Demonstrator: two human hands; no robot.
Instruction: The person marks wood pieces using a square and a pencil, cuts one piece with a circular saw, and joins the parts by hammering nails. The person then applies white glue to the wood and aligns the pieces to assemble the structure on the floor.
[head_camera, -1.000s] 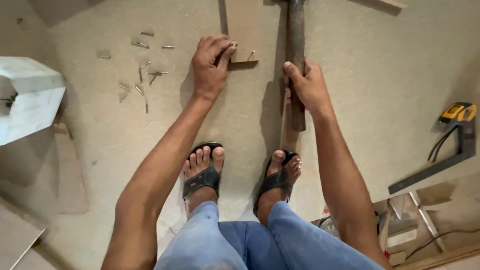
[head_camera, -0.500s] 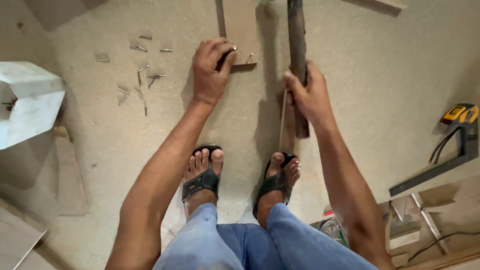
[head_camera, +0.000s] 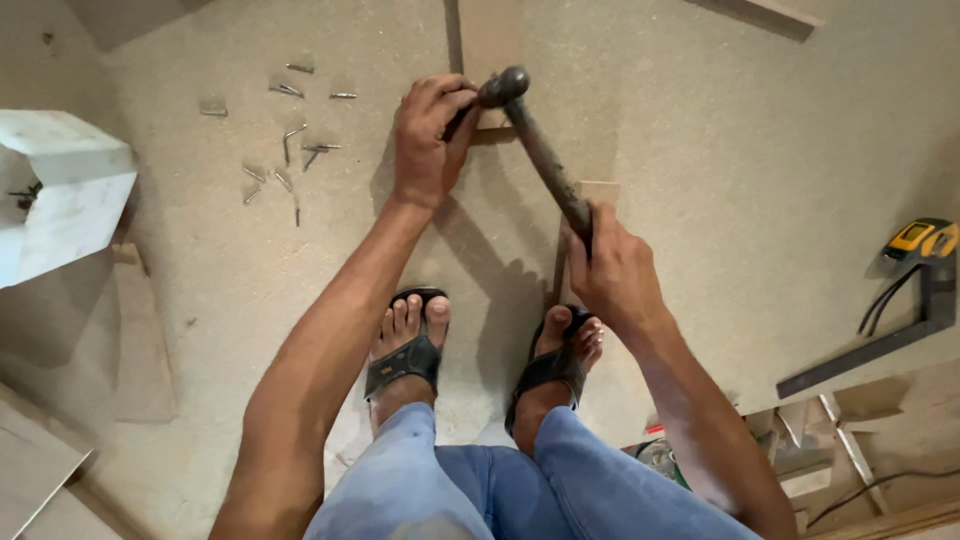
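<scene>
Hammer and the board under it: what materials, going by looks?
Hammer: dark, dull metal head, likely steel; handle dark and worn, wood or metal unclear. Board: pale tan, matte, fine speckled grainless face, probably particleboard or MDF.

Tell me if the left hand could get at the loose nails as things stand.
Probably yes. The left hand is busy pinching something by the hammer head, but the nails lie scattered just beside it on bare board, nothing between.

Dark grey hammer (head_camera: 535, 150), tan board (head_camera: 700, 200), blue jeans (head_camera: 520, 480), black sandals (head_camera: 405, 360), yellow-and-black tool (head_camera: 922, 238), white box (head_camera: 55, 190)
</scene>
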